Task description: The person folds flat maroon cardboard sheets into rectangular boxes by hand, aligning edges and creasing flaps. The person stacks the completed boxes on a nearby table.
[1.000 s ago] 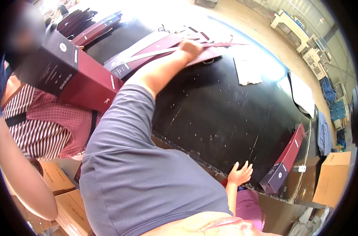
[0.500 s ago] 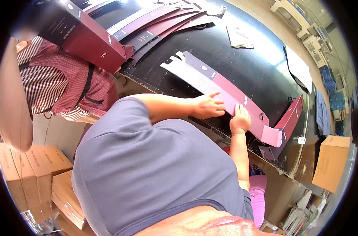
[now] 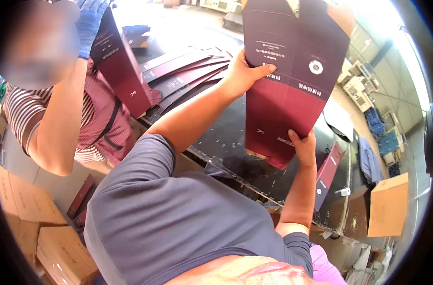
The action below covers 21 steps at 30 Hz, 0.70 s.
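Carton (image 3: pixel 278 107), maroon and black, held in both hands (image 3: pixel 240 75)

Bright — glare bleaches far tabletop (image 3: pixel 216 134) | fisheye bend, black rim | blurred patch — upper left

The raised box (image 3: pixel 269 107) blocks the way straight ahead over the worktop (image 3: pixel 215 137). Left of it lies a bare stretch, bounded farther back by fanned flat boxes (image 3: pixel 178 83) and leftward by a tilted tall box (image 3: pixel 123 78). On the right, a slim box (image 3: pixel 327 175) crowds the right forearm (image 3: pixel 297 194).
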### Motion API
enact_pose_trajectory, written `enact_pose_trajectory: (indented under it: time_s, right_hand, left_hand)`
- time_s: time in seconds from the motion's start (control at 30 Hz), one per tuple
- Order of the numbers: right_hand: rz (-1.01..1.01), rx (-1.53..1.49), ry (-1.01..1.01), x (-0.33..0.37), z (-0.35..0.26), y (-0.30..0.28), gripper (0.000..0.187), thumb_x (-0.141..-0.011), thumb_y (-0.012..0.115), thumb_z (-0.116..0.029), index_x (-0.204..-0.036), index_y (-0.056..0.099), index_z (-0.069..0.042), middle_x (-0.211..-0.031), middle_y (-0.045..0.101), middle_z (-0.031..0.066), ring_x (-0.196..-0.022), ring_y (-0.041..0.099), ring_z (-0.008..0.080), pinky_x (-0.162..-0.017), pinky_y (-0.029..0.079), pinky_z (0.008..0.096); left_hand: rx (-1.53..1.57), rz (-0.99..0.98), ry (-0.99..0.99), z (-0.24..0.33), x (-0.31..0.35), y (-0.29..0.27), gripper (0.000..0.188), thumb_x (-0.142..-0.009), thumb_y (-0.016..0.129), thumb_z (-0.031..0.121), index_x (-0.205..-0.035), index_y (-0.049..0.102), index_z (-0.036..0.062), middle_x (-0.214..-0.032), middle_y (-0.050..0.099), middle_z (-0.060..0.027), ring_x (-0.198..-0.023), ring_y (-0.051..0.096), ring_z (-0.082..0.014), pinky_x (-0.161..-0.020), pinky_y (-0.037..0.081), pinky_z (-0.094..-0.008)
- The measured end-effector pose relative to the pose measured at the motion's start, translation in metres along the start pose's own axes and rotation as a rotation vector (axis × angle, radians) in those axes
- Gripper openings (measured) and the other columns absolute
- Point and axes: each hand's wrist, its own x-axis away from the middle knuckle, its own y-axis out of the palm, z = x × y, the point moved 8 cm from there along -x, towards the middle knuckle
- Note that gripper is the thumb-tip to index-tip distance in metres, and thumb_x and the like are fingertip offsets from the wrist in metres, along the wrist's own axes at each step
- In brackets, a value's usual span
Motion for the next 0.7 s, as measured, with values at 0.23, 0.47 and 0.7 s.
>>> enact_pose_trajectory:
  time_s: [0.23, 0.47, 0.7]
  right_hand:
    - [0.290, -0.353, -0.419, -0.059, -0.157, -0.053, 0.078, -0.089, 0.071, -0.018, -0.151, 0.028, 0.002, -0.144, 0.043, 0.0147, -0.129, 0.043, 0.0231, -0.110, 0.032, 0.0371]
    - [0.405, -0.318, -0.414, -0.048, -0.142, -0.065, 0.085, -0.087, 0.074, -0.029, -0.152, 0.028, 0.000, -0.146, 0.042, 0.0136, -0.134, 0.039, 0.0247, -0.114, 0.028, 0.0381]
    - [0.330, -0.428, -0.410, -0.048, -0.138, -0.072, 0.097, -0.088, 0.065, -0.059, -0.155, 0.022, -0.004, -0.151, 0.038, 0.0111, -0.137, 0.039, 0.0252, -0.114, 0.031, 0.0409]
  left_hand:
    - [-0.100, -0.119, 0.319, 0.016, -0.023, 0.057, 0.080, -0.076, 0.086, 0.016, -0.138, 0.038, -0.0008, -0.121, 0.061, -0.0127, -0.111, 0.060, -0.0194, -0.094, 0.051, -0.0348]
    - [-0.036, -0.228, 0.129, -0.005, -0.040, 0.078, 0.091, -0.079, 0.082, 0.035, -0.146, 0.030, 0.0025, -0.132, 0.052, -0.0150, -0.125, 0.049, -0.0237, -0.105, 0.041, -0.0411]
    - [0.104, -0.532, -0.087, -0.033, -0.068, 0.080, 0.105, -0.085, 0.042, 0.081, -0.155, 0.024, 0.0045, -0.151, 0.041, -0.0099, -0.138, 0.040, -0.0223, -0.113, 0.033, -0.0405]
